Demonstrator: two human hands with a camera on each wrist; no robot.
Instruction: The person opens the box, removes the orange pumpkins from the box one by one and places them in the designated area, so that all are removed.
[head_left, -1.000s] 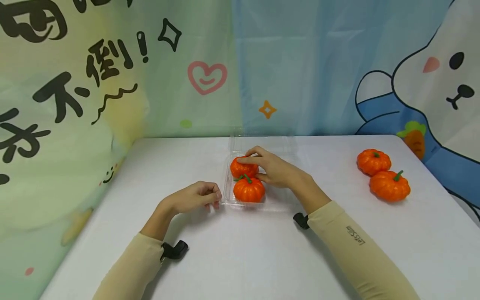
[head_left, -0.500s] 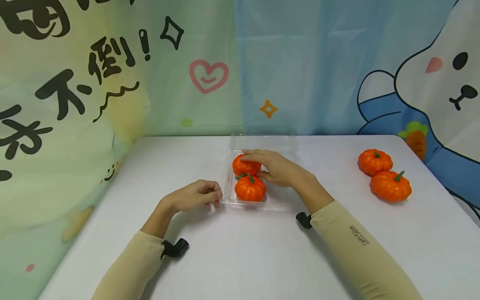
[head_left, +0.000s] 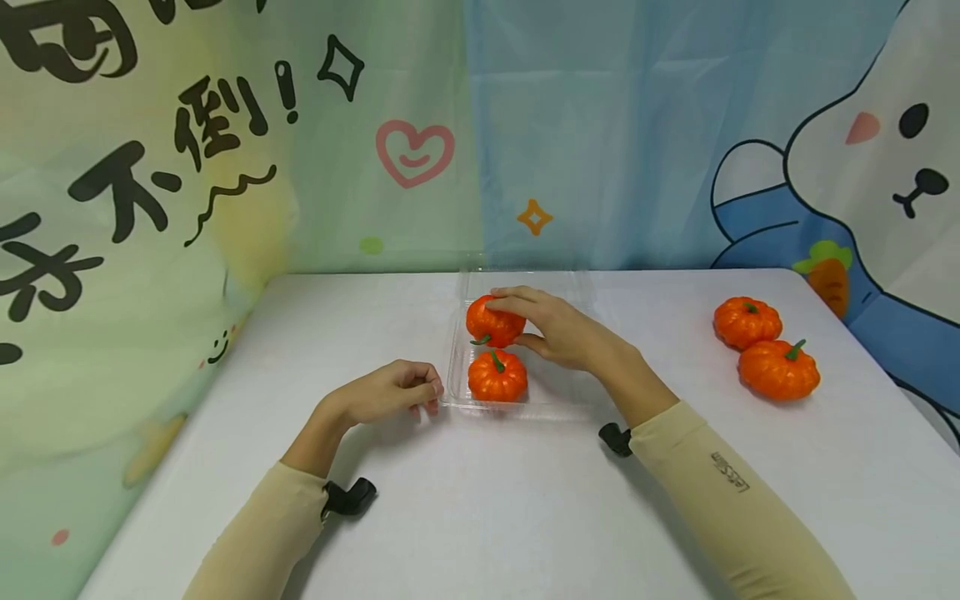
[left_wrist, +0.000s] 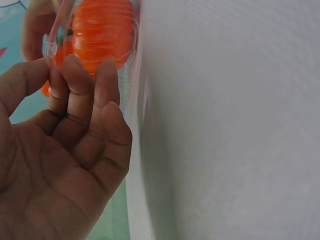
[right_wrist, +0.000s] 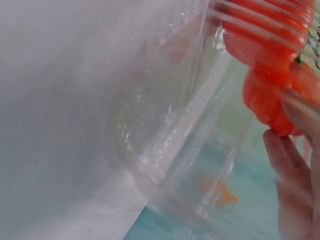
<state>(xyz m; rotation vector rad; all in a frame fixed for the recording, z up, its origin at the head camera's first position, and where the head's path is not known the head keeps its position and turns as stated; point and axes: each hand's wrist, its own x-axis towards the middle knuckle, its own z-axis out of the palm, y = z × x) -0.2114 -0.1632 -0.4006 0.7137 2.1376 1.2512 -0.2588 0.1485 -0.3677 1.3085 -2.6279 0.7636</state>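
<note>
A clear plastic box with its lid folded back holds two orange toy pumpkins on its left side. My right hand grips the farther pumpkin, thumb on its near right side and fingers over its top; its green stem points toward me. The nearer pumpkin sits upright by the front wall, apart from the farther one. At the box's front left corner, my left hand pinches the rim between thumb and forefinger. In the left wrist view the other fingers of that hand are bent beside the wall.
Two more orange pumpkins, one farther back and one nearer, rest together on the white table at the right. Behind the table's back edge hangs a printed curtain.
The farther pumpkin has shifted away from me with my right hand and turned, opening a gap to the nearer one. My left hand keeps its place at the box corner.
</note>
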